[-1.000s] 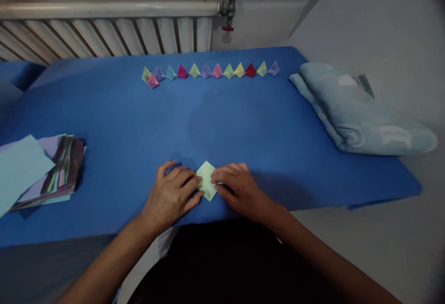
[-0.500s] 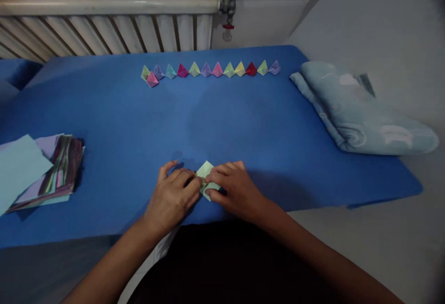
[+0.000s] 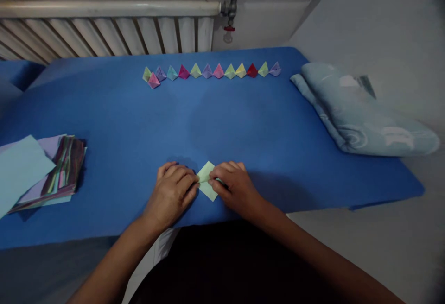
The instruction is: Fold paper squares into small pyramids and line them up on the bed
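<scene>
Between my two hands, near the front edge of the blue surface, lies a small pale green folded paper (image 3: 207, 188), turned like a diamond with a crease across its middle. My left hand (image 3: 172, 193) pinches its left corner. On the right side, the thumb and fingers of my right hand (image 3: 236, 186) are closed on the paper and hide its right corner. Along the far side runs a row of small folded paper pieces (image 3: 218, 71) in several colours. One pink piece (image 3: 154, 81) sits in front of the row's left end.
A stack of coloured paper (image 3: 64, 169) is on the left, with a light blue sheet (image 3: 24, 169) on top. A folded light blue blanket (image 3: 361, 114) lies at the right by the wall. Behind the blue surface (image 3: 225, 118) stand a white radiator (image 3: 121, 35) and a red-handled valve (image 3: 229, 28).
The fingers of my left hand have drawn in and moved slightly left to the paper's corner. The right fingers have closed together, and more of the green paper shows.
</scene>
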The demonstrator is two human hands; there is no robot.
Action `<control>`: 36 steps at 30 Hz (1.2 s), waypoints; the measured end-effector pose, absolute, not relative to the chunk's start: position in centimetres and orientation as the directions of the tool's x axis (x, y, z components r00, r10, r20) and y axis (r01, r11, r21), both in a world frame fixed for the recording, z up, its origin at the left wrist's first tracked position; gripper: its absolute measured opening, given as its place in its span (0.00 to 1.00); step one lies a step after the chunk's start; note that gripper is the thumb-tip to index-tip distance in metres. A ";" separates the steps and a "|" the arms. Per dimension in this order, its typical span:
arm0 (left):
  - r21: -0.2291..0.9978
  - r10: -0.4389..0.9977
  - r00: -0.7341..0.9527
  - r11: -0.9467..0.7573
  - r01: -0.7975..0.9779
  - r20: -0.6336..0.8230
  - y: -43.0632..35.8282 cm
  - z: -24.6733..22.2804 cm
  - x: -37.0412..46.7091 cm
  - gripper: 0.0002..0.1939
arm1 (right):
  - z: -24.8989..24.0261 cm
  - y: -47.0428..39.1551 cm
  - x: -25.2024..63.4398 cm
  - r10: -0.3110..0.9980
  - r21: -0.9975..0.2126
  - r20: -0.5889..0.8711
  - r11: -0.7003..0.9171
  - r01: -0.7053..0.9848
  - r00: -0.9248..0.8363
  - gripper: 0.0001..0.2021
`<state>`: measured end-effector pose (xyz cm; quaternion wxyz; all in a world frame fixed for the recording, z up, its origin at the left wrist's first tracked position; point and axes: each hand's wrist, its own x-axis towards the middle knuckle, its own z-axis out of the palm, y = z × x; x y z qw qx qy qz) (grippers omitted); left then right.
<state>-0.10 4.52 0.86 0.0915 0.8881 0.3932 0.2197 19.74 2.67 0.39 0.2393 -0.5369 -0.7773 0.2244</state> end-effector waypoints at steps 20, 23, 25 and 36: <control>0.384 0.829 0.477 -0.558 0.736 0.292 4.5 0.4 0.6 0.09 | 0.7 3.2 19.1 0.969 -0.568 0.102 0.244 0.786 -0.227 0.04; 0.398 0.845 0.453 -0.533 0.746 0.283 4.4 0.4 0.8 0.09 | 0.8 3.3 19.0 0.972 -0.573 0.088 0.229 0.787 -0.219 0.04; 0.403 0.856 0.436 -0.516 0.756 0.277 4.4 0.3 0.9 0.09 | 0.8 3.3 19.0 0.974 -0.566 0.079 0.218 0.795 -0.211 0.04; 0.412 0.877 0.401 -0.480 0.775 0.266 4.6 0.2 1.2 0.08 | 0.8 3.4 18.8 0.983 -0.561 0.062 0.180 0.808 -0.175 0.04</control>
